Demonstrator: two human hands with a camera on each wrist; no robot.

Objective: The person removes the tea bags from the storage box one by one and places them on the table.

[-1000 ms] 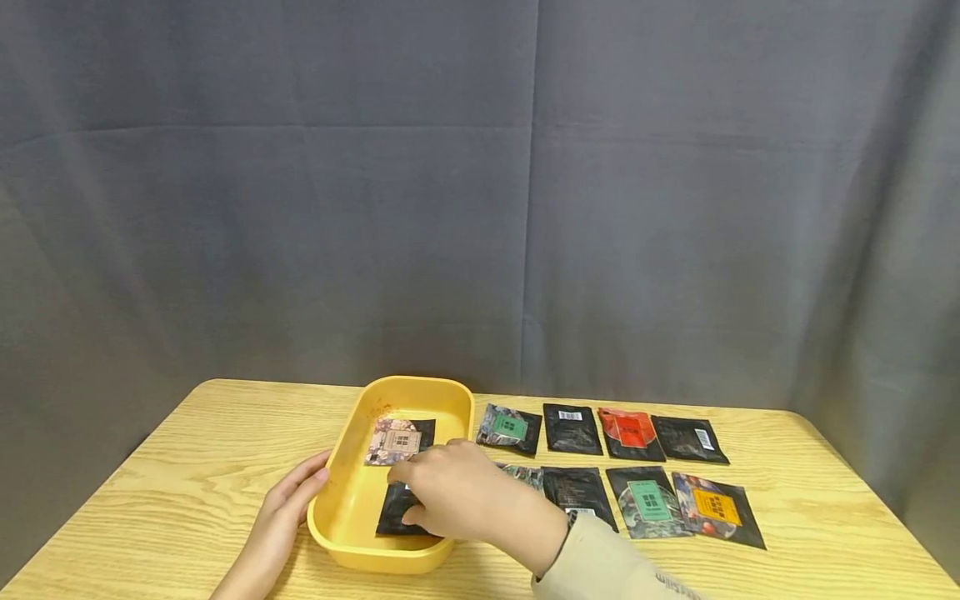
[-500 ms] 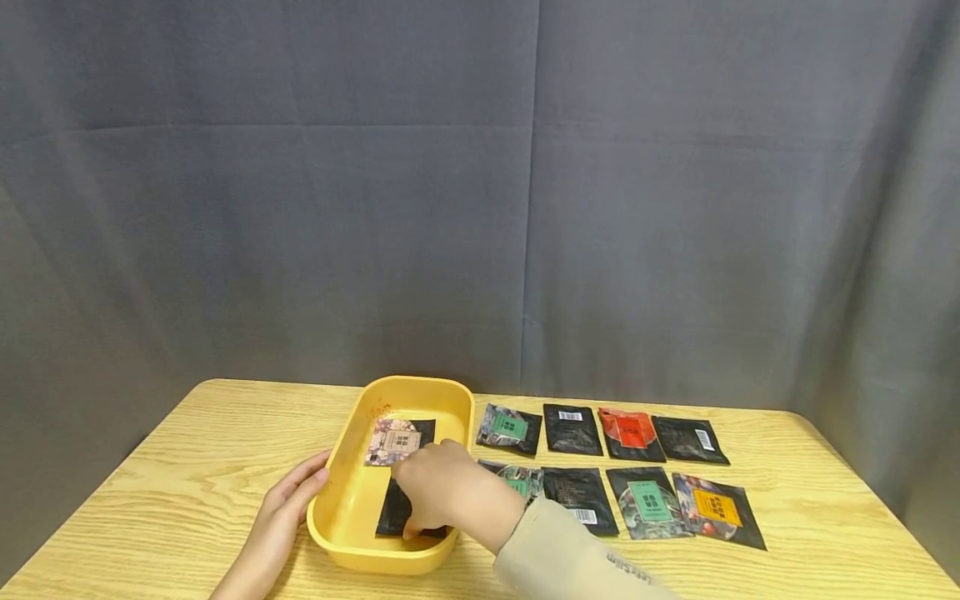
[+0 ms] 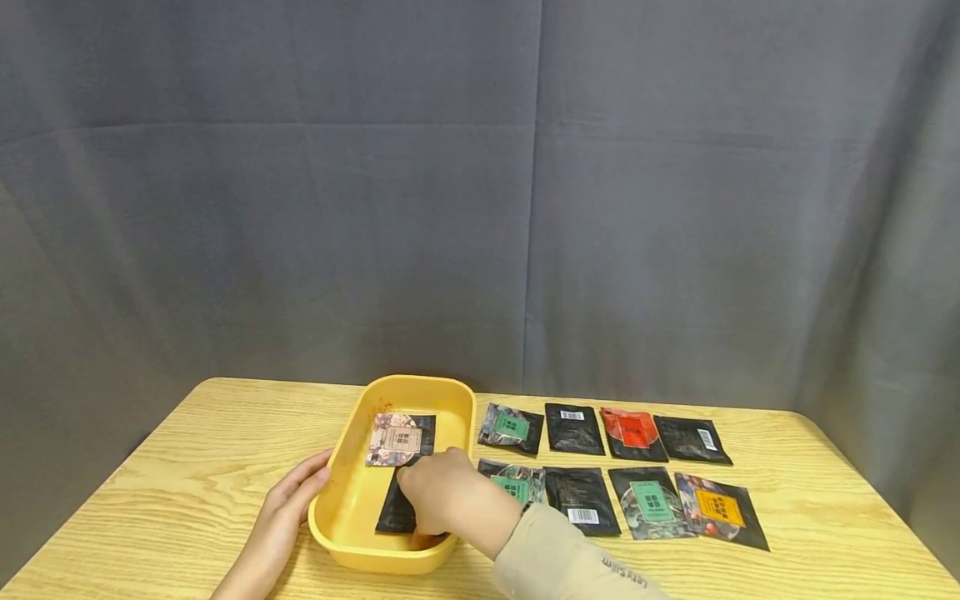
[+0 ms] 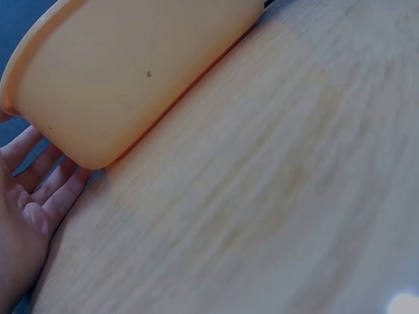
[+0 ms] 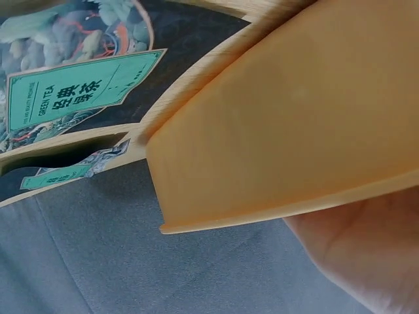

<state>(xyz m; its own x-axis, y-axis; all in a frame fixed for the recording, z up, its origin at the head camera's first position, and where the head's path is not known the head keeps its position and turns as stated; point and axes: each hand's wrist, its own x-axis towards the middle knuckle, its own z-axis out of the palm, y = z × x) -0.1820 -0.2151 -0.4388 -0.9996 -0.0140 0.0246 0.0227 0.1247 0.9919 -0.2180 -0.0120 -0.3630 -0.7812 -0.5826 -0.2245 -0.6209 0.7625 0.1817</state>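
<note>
My left hand (image 3: 281,517) rests at the left side of a yellow plastic bin (image 3: 339,546). Its thumb lies at the rim, and in the left wrist view its straight fingers (image 4: 62,186) touch the bin's outer wall. My right hand (image 3: 453,500) reaches over the right wall into the bin, bent fingers down at a black tea sachet (image 3: 393,508) near the front. The hand covers that sachet's right part, and I cannot tell whether the fingertips pinch it. Behind it in the bin lies a pink-patterned sachet (image 3: 392,439). In the right wrist view the bin's wall hides the fingertips.
Right of the bin, several tea sachets lie in two rows on the wooden table (image 3: 825,517). They include a red one (image 3: 632,433), a green-labelled one (image 3: 651,504) and an orange-labelled one (image 3: 720,508). A grey curtain (image 3: 637,208) hangs behind.
Within the bin, my right hand has shifted slightly to the right and its thumb has moved toward the near right corner. The left hand, bin and sachets have stayed in place.
</note>
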